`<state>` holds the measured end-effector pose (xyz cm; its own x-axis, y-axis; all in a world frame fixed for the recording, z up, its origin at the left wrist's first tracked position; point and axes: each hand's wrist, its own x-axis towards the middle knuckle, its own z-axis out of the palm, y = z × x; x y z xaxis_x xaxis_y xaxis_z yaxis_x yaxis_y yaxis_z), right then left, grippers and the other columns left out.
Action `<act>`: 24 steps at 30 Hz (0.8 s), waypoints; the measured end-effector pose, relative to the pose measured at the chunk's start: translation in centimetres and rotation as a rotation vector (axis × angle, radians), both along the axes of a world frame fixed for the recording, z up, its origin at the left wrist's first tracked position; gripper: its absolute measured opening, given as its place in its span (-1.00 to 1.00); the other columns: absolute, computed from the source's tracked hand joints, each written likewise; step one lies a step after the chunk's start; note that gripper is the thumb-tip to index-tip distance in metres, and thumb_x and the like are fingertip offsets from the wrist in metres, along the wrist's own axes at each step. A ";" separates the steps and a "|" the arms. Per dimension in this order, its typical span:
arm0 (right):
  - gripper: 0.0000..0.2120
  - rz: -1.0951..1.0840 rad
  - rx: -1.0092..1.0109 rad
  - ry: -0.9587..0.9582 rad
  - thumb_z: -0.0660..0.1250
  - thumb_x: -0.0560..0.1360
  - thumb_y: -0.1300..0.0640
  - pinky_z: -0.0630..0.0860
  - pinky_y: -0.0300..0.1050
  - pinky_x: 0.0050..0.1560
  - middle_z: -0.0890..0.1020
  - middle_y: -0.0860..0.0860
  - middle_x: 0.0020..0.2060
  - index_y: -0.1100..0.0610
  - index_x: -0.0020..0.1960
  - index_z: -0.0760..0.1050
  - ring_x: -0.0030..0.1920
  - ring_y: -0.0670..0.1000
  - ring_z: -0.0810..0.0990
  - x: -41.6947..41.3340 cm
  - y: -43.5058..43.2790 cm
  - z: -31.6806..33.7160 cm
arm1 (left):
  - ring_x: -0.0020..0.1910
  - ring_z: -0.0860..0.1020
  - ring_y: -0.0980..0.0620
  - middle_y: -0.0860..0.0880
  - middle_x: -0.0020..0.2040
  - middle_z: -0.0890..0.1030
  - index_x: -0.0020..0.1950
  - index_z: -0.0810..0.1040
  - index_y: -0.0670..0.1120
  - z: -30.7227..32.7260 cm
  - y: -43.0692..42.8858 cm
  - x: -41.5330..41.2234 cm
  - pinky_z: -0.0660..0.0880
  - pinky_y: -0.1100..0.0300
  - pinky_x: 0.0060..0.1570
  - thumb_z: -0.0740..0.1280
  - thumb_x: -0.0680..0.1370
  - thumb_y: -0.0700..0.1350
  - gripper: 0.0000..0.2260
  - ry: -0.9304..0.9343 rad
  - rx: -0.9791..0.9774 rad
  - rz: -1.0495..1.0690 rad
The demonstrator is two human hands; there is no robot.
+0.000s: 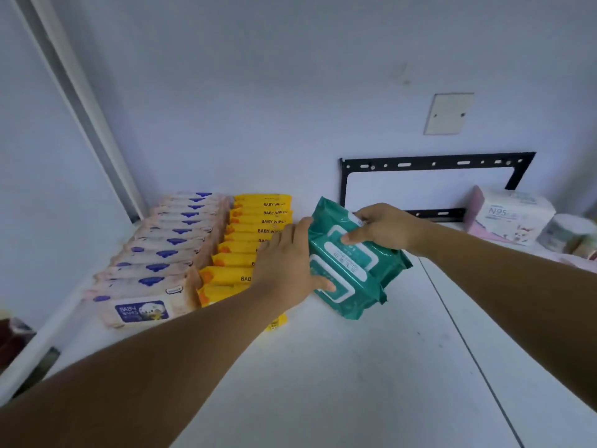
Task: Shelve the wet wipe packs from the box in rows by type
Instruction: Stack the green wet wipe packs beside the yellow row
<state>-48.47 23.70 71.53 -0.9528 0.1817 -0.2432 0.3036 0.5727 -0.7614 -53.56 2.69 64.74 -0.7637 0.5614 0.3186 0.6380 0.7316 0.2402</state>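
Both my hands hold a stack of green wet wipe packs (pixel 355 270) just above the white shelf (pixel 323 367). My left hand (pixel 287 263) grips the stack's left side with the thumb on the front pack. My right hand (pixel 384 227) grips the top right, thumb pressed on a white label. Left of the green packs runs a row of yellow baby wipe packs (pixel 255 221), partly hidden by my left hand. Further left stands a row of cream packs with blue lids (pixel 168 250). The box is out of view.
A black metal wall bracket (pixel 433 164) and a blank wall plate (pixel 449 113) sit on the wall behind. A pink-and-white N95 mask box (pixel 507 215) and rolls (pixel 568 232) stand at the far right. A seam crosses the shelf on the right.
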 end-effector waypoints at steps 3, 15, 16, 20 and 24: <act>-0.81 0.063 0.090 -0.013 0.56 0.42 0.03 0.64 -0.11 -0.21 0.75 0.01 -0.17 0.10 -0.05 0.65 -0.20 0.03 0.75 -2.4 0.0 -0.3 | 0.14 0.55 -0.03 0.01 0.29 0.44 0.43 0.26 0.05 0.0 0.3 -1.6 0.57 0.02 0.07 0.47 0.20 0.44 -0.07 0.005 -0.033 -0.015; -0.70 0.217 0.469 -0.076 0.54 0.39 -0.14 0.54 -0.02 0.03 0.64 0.00 -0.08 0.05 -0.08 0.60 -0.04 0.05 0.60 -9.7 2.1 -0.7 | -0.08 0.57 0.01 0.00 0.02 0.58 0.12 0.44 -0.03 -0.1 5.0 -5.7 0.60 0.04 -0.09 0.54 0.22 0.35 -0.32 -0.177 -0.026 -0.012; -0.68 0.212 0.470 -0.074 0.54 0.39 -0.14 0.54 0.00 0.10 0.64 0.02 -0.05 0.07 -0.04 0.61 -0.01 0.07 0.61 -9.8 2.4 -0.7 | -0.08 0.58 0.01 0.00 0.02 0.59 0.11 0.44 -0.03 -0.2 5.3 -5.7 0.60 0.04 -0.10 0.55 0.22 0.35 -0.32 -0.191 -0.019 -0.011; -0.74 0.236 0.458 -0.066 0.53 0.41 -0.12 0.45 -0.08 -0.10 0.59 -0.03 -0.08 0.02 -0.10 0.57 -0.08 0.00 0.56 -10.2 2.8 -0.9 | -0.08 0.57 0.00 0.03 -0.02 0.62 0.07 0.46 0.00 -0.5 5.9 -6.3 0.52 0.07 -0.09 0.40 0.24 0.50 -0.33 -0.036 -0.170 0.008; -0.77 0.254 0.446 -0.059 0.52 0.42 -0.12 0.40 -0.11 -0.16 0.56 -0.08 -0.15 -0.05 -0.15 0.51 -0.11 -0.01 0.54 -11.3 2.3 -2.6 | 0.14 0.49 -0.06 0.06 0.05 0.66 0.17 0.54 0.10 -0.9 5.2 -7.8 0.26 -0.07 0.17 0.14 0.22 0.63 -0.22 0.159 -0.389 0.025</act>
<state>-59.77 26.01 68.93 -0.9674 0.0448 -0.2493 0.1479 0.8989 -0.4124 -61.38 7.88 63.82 -0.7371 0.6450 0.2015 0.6256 0.7641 -0.1573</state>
